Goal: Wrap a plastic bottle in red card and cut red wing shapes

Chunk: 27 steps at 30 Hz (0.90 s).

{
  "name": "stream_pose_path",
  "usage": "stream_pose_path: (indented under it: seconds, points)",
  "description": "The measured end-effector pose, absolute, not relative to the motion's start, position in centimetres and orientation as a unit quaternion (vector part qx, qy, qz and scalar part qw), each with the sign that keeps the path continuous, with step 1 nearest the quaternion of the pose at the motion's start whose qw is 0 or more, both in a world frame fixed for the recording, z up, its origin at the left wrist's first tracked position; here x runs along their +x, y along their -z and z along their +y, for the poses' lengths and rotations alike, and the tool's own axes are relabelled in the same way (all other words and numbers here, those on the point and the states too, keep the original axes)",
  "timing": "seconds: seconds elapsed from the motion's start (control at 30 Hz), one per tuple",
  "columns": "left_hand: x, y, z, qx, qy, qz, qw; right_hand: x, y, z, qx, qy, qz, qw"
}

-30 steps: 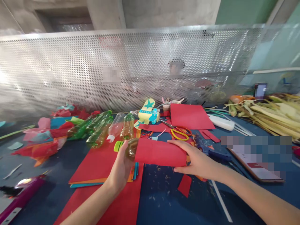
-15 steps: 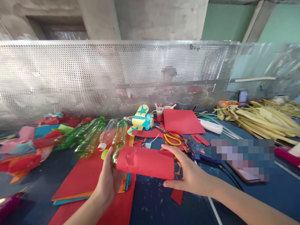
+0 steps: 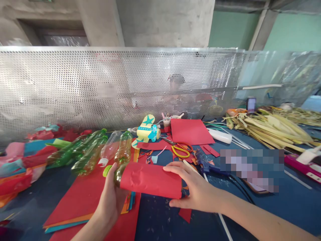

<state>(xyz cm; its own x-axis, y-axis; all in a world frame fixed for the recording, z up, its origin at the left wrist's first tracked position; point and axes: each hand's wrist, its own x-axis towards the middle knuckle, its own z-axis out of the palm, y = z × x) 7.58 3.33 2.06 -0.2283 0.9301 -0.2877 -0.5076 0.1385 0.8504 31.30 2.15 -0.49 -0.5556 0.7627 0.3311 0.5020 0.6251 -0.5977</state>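
I hold a plastic bottle point(image 3: 117, 174) wrapped in red paper point(image 3: 150, 179) sideways above the blue table point(image 3: 296, 201). My left hand point(image 3: 110, 201) grips the bottle's neck end, where a green cap point(image 3: 107, 170) shows. My right hand point(image 3: 194, 189) is closed round the other end, fingers over the top of the paper and thumb beneath. The paper covers most of the bottle and is dented near the left.
Several empty bottles point(image 3: 87, 154) lie at the left beside a stack of coloured sheets point(image 3: 80, 201). Behind are a paper plane model point(image 3: 146, 130), a red sheet point(image 3: 192, 131), yellow scissors point(image 3: 180, 150), a glue gun point(image 3: 208, 164) and dried leaves point(image 3: 273, 129). A perforated metal screen point(image 3: 75, 87) closes the back.
The view has shifted left and up. Both hands keep their grip, and the wrapped bottle has moved slightly left and lower in the picture.
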Motion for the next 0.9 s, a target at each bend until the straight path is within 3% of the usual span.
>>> stream_pose_path:
  seconds: [0.9]
  points:
    - [7.03, -1.50, 3.60, 0.214, -0.628, 0.484, 0.570, 31.38, 0.94, 2.16, -0.365, -0.206, -0.858, 0.296]
